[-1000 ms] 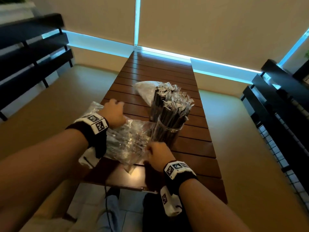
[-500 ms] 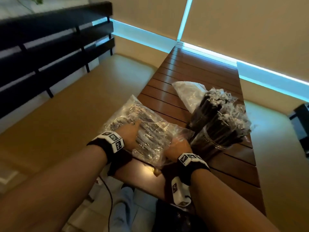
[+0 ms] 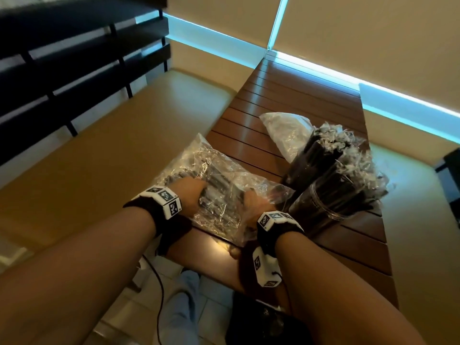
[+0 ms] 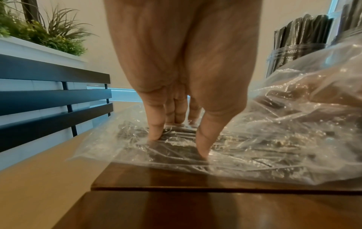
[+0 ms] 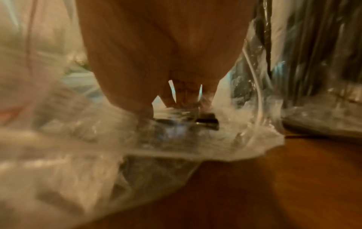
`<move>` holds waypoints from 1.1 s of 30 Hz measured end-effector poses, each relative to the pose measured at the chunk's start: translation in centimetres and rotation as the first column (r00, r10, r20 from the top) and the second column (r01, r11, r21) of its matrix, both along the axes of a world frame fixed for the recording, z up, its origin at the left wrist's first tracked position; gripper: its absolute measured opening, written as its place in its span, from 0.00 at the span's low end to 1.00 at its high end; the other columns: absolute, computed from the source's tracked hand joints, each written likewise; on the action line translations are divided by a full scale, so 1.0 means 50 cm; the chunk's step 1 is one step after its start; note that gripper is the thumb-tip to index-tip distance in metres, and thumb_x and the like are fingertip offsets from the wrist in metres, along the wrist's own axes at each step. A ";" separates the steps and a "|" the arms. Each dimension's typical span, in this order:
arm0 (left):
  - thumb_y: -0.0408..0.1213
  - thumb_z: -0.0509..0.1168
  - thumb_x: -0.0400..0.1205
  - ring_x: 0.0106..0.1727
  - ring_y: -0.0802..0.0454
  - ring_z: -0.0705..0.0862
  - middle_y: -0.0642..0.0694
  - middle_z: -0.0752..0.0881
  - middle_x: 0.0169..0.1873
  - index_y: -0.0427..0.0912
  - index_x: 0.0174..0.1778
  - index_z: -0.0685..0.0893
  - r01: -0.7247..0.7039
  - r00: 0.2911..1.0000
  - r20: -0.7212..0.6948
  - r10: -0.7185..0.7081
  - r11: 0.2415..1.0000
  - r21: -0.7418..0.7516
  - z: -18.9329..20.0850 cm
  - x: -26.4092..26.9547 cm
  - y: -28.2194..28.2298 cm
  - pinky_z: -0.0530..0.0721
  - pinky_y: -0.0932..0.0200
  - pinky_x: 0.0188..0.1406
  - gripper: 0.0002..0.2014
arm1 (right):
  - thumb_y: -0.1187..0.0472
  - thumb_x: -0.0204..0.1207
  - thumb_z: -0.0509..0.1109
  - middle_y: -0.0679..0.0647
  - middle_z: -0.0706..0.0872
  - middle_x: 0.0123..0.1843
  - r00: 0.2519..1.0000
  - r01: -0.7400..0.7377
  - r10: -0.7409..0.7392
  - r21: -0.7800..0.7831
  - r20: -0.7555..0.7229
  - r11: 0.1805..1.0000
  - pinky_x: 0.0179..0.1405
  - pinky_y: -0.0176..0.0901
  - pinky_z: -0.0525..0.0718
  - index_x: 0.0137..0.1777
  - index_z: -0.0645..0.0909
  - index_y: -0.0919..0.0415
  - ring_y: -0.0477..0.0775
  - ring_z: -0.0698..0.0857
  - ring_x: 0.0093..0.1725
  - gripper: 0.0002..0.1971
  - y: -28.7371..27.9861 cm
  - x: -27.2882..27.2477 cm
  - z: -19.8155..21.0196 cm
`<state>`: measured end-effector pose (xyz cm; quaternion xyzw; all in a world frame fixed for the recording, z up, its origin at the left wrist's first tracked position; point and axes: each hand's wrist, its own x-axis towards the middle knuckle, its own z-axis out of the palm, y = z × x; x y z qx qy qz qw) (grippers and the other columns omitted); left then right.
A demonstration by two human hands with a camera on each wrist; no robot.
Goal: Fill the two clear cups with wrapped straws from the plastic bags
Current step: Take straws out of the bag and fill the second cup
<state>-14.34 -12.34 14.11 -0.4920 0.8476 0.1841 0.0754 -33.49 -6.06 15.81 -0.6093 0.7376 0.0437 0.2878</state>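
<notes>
A clear plastic bag (image 3: 219, 175) of black wrapped straws lies at the table's near left corner. My left hand (image 3: 191, 192) presses down on it with straight fingers; in the left wrist view the fingertips (image 4: 154, 136) dent the film. My right hand (image 3: 254, 202) is at the bag's right end under loose plastic. In the blurred right wrist view its fingers (image 5: 184, 96) point down into the bag (image 5: 176, 147), tips hidden. Two clear cups stand right of the bag, the near one (image 3: 321, 212) and the far one (image 3: 306, 168), both packed with upright straws.
A crumpled empty bag (image 3: 286, 128) lies behind the cups on the slatted wooden table (image 3: 286, 95). Tan benches flank it, left (image 3: 99, 145) and right (image 3: 410, 220). A black slatted backrest (image 3: 62, 70) runs along the left bench, with plants (image 4: 39, 31) above.
My left hand has come back from the bag's far edge onto its middle. My right hand has moved forward from the near edge into the bag's right end. The head view has swung left.
</notes>
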 end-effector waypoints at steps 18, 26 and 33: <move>0.31 0.68 0.77 0.45 0.51 0.80 0.48 0.84 0.49 0.45 0.51 0.80 0.056 0.998 0.025 -0.054 0.995 -0.081 -0.009 -0.003 0.004 0.81 0.56 0.45 0.10 | 0.56 0.76 0.75 0.60 0.78 0.72 0.996 0.006 -0.004 0.024 -0.088 1.000 0.58 0.52 0.84 0.81 0.61 0.55 0.64 0.81 0.67 0.36 -0.037 0.016 -0.018; 0.33 0.68 0.78 0.56 0.48 0.82 0.45 0.80 0.60 0.44 0.61 0.79 0.042 0.999 0.022 -0.039 0.992 -0.116 -0.033 -0.003 0.003 0.82 0.55 0.52 0.15 | 0.62 0.83 0.65 0.51 0.75 0.41 0.997 0.004 0.006 0.116 -0.082 0.993 0.52 0.44 0.77 0.58 0.80 0.55 0.54 0.78 0.52 0.07 -0.003 -0.010 0.040; 0.42 0.72 0.72 0.59 0.44 0.82 0.44 0.78 0.62 0.43 0.65 0.76 0.075 0.989 0.138 -0.056 0.987 -0.139 -0.036 -0.009 0.008 0.85 0.49 0.56 0.25 | 0.53 0.82 0.64 0.59 0.83 0.56 0.974 -0.050 0.047 -0.006 -0.220 0.999 0.48 0.50 0.85 0.61 0.81 0.61 0.63 0.84 0.51 0.15 0.066 -0.054 0.138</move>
